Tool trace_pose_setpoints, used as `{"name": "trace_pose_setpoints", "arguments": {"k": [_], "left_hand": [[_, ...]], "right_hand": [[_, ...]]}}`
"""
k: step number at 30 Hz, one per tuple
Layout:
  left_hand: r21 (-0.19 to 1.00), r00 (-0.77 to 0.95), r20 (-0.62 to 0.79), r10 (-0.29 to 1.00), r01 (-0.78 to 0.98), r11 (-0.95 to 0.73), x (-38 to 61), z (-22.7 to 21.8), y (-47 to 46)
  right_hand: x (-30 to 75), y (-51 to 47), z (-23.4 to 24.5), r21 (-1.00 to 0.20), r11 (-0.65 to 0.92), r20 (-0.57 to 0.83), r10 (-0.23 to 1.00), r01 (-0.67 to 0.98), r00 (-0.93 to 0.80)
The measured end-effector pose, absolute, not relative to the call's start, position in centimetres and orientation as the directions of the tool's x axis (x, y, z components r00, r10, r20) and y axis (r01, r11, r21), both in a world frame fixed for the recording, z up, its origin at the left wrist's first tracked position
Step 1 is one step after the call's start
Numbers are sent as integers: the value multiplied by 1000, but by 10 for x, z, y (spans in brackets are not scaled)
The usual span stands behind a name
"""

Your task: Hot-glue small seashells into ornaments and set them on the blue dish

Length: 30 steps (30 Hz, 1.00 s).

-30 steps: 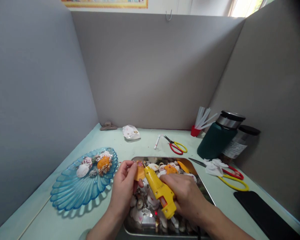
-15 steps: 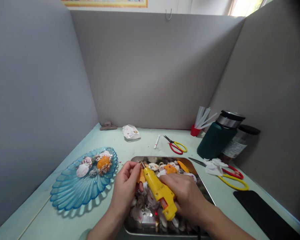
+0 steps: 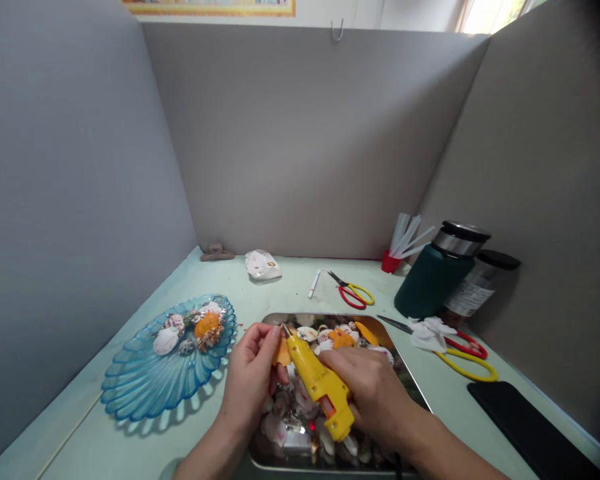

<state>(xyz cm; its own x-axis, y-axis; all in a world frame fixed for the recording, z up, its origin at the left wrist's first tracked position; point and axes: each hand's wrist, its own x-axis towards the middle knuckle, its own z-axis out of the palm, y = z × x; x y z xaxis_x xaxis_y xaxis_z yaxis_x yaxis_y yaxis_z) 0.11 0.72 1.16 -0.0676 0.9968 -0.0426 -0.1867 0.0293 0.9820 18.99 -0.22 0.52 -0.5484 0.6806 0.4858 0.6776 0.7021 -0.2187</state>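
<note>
My right hand (image 3: 373,387) is wrapped round a yellow hot glue gun (image 3: 317,383), its nozzle pointing up and to the left. Pinched in my left hand (image 3: 253,363) is an orange shell (image 3: 283,352), with the nozzle tip at its upper part; my fingers cover some of it. Both hands are over a metal tray (image 3: 414,373) filled with shells and orange starfish-like pieces (image 3: 343,338). On the left stands a blue scalloped glass dish (image 3: 155,373), where shells and an orange piece (image 3: 207,325) sit grouped at the far end.
Small scissors (image 3: 353,291) and a white stick (image 3: 314,284) lie beyond the tray. Right of it are larger scissors (image 3: 467,363) under a crumpled tissue (image 3: 430,332), a black phone-like slab (image 3: 530,427), a green bottle (image 3: 433,280), a jar (image 3: 473,293) and a red cup of glue sticks (image 3: 391,261).
</note>
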Motion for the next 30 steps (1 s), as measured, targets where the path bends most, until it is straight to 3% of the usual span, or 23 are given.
{"name": "trace_pose_setpoints", "arguments": {"k": [14, 30], "left_hand": [[963, -130, -36, 991, -271, -1, 1, 12, 9], [980, -17, 24, 1000, -196, -27, 0, 8, 9]], "right_hand": [[190, -1, 4, -275, 667, 474, 721, 692, -506], [190, -1, 1, -289, 661, 441, 734, 693, -516]]}}
